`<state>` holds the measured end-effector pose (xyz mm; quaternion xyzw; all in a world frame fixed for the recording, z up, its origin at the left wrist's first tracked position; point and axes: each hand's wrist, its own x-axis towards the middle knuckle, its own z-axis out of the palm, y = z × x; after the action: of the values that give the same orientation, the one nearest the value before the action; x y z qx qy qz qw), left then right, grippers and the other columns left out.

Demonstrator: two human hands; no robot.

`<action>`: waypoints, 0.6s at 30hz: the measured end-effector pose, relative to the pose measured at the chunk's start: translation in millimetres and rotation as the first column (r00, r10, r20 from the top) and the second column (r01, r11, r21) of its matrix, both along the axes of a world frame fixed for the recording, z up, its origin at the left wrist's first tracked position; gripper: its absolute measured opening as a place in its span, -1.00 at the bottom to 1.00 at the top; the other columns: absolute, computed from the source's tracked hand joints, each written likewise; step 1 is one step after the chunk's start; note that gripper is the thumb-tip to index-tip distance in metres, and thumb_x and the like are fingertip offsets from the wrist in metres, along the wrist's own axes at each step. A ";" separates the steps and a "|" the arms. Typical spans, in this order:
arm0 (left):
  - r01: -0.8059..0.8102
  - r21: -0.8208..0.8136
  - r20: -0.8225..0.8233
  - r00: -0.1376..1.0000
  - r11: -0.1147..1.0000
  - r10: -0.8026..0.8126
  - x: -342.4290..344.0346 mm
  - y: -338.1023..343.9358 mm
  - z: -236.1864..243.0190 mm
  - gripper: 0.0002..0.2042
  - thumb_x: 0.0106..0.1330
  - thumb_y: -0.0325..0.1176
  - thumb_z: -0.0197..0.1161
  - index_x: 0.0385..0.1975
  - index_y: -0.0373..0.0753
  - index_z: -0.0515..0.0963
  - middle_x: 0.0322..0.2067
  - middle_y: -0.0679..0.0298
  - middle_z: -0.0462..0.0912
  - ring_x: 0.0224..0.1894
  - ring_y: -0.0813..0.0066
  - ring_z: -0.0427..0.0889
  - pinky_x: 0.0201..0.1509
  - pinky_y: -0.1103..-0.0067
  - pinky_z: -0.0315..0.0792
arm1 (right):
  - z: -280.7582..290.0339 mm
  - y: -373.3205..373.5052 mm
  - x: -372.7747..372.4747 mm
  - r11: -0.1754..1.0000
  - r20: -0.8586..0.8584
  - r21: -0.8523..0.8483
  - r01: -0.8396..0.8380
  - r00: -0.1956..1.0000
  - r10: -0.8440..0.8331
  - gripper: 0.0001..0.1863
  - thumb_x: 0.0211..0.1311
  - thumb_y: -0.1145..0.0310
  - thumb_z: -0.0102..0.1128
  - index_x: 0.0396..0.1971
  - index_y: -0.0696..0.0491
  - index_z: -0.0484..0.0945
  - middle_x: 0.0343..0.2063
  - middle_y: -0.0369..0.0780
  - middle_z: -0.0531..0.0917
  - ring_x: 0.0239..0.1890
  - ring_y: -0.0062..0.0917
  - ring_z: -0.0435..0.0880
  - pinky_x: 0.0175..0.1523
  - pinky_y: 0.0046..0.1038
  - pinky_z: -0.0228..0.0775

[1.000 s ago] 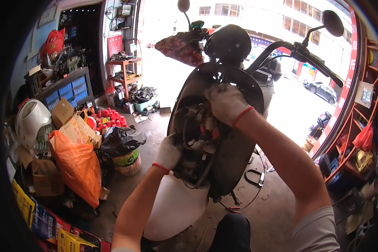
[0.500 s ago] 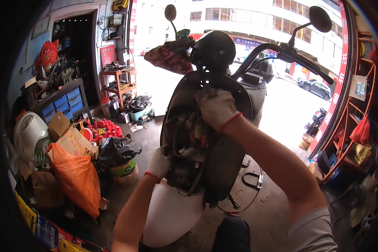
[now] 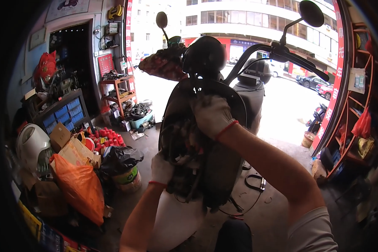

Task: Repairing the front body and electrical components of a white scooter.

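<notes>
Scooter: stands in front, exposed wiring within reach
Left hand: at its edge, apparently bracing; grip hidden
Right hand: curled above wiring; cannot tell what it holds

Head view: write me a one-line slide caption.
Gloved left hand low, gloved right hand higher, at a scooter with front wiring exposed; orange bag off to the left.
</notes>
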<state>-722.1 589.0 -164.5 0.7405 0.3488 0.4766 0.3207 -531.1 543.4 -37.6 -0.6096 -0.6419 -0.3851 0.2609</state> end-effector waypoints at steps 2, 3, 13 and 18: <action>0.000 0.024 -0.018 1.000 1.000 0.000 0.0 15.5 -12.8 -0.54 0.00 -0.26 0.51 -0.12 -0.34 0.60 -0.31 0.03 0.71 -0.23 0.25 0.69 -0.18 0.42 0.50 | 1.3 -8.4 -9.6 1.000 -0.030 -0.020 0.015 0.999 -0.016 -0.73 0.33 0.26 -0.08 -0.28 0.13 0.53 -0.31 0.02 0.64 -0.21 -0.02 0.59 -0.11 -0.05 0.42; 0.018 0.040 -0.034 0.999 0.999 -0.016 3.0 18.3 -13.1 -0.57 0.03 -0.28 0.50 -0.13 -0.35 0.59 -0.34 0.07 0.71 -0.31 0.34 0.67 -0.24 0.42 0.49 | 0.7 -12.8 -10.0 0.998 -0.057 -0.048 0.046 0.997 -0.049 -0.71 0.33 0.25 -0.07 -0.26 0.15 0.54 -0.26 0.03 0.64 -0.17 -0.03 0.59 -0.09 -0.06 0.42; 0.120 0.370 -0.144 0.987 0.921 -0.071 5.8 40.5 -28.5 -0.63 0.12 -0.34 0.43 -0.10 -0.33 0.56 -0.33 0.17 0.70 -0.34 0.45 0.64 -0.24 0.50 0.50 | 0.3 -61.8 12.0 0.890 0.362 0.425 -0.162 0.932 -0.004 -0.73 0.12 0.30 0.17 -0.18 0.06 0.60 -0.10 -0.11 0.60 -0.09 -0.22 0.58 -0.16 -0.31 0.47; 0.145 0.226 -0.102 0.987 0.963 -0.125 11.5 54.4 -45.3 -0.65 0.17 -0.36 0.39 -0.08 -0.35 0.55 -0.28 0.12 0.70 -0.25 0.30 0.69 -0.18 0.46 0.53 | 46.2 -75.3 58.0 0.837 -0.228 0.505 -0.212 0.902 0.366 -0.81 0.14 0.46 0.12 -0.26 0.05 0.64 -0.30 -0.19 0.65 -0.21 -0.29 0.68 -0.13 -0.31 0.52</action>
<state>-710.6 643.4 -209.8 0.8149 0.2530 0.4587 0.2481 -473.1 468.1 8.6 -0.4766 -0.5651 -0.3816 0.5549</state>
